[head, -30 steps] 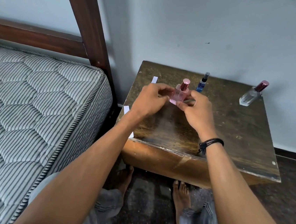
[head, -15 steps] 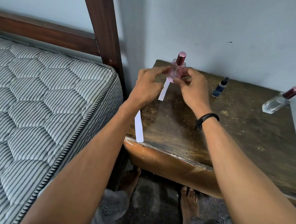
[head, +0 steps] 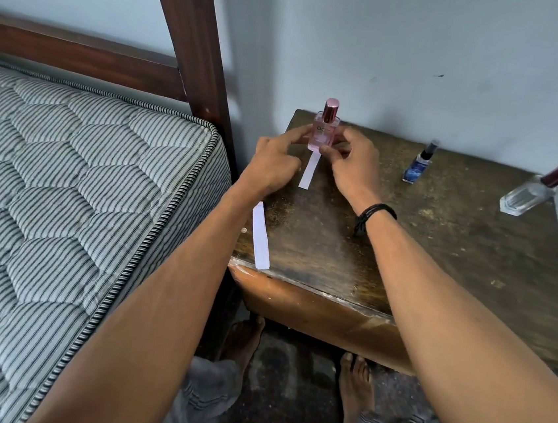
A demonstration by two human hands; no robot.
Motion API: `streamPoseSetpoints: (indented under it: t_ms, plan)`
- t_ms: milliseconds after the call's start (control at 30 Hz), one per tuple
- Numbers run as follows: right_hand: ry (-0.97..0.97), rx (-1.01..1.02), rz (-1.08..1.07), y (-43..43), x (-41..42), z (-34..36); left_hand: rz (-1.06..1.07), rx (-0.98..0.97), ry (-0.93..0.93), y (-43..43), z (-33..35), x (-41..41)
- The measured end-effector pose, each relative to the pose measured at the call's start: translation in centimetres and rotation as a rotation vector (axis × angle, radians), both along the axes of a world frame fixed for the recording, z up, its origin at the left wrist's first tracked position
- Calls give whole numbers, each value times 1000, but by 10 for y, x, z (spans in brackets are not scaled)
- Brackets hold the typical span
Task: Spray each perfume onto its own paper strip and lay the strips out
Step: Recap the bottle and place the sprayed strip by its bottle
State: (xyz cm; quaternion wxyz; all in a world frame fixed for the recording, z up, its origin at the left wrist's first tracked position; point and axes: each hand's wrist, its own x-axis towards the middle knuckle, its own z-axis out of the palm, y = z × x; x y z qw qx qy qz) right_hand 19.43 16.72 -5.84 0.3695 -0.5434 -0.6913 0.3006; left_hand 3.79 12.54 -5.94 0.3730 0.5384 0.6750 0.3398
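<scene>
A pink perfume bottle [head: 323, 134] with a rose cap stands upright at the back left of the wooden table [head: 437, 262], on the far end of a white paper strip [head: 309, 170]. My left hand [head: 273, 166] pinches the bottle's left side with its fingertips. My right hand [head: 353, 165] grips its lower right side. A second white strip [head: 261, 235] lies along the table's left edge near the front. A small blue spray bottle [head: 419, 164] and a clear bottle with a dark red cap [head: 534, 191] stand at the back right.
A striped mattress [head: 64, 206] on a dark wooden bed frame [head: 191, 47] lies close to the table's left side. A pale wall is right behind the table. My bare feet are on the dark floor under the table's front edge.
Both hands carried the pink bottle from the table's middle to its back left corner and set it on the strip's end. The view swung left.
</scene>
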Motion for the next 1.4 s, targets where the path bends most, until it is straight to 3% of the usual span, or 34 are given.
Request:
streamPoseSetpoints:
  t_ms: [567,900,1267,1400]
  plan:
    - [-63,23,8,-1,0,-2,60,-21,9,4,-10,3]
    - [26,-47,-18,-2,0,2,43,61,-27,-4,3,2]
    - [162,-173,-168,-52,17,17,259,325,-19,-34,39,-15]
    - [201,-239,-150,-92,29,15,239,252,34,-53,37,-11]
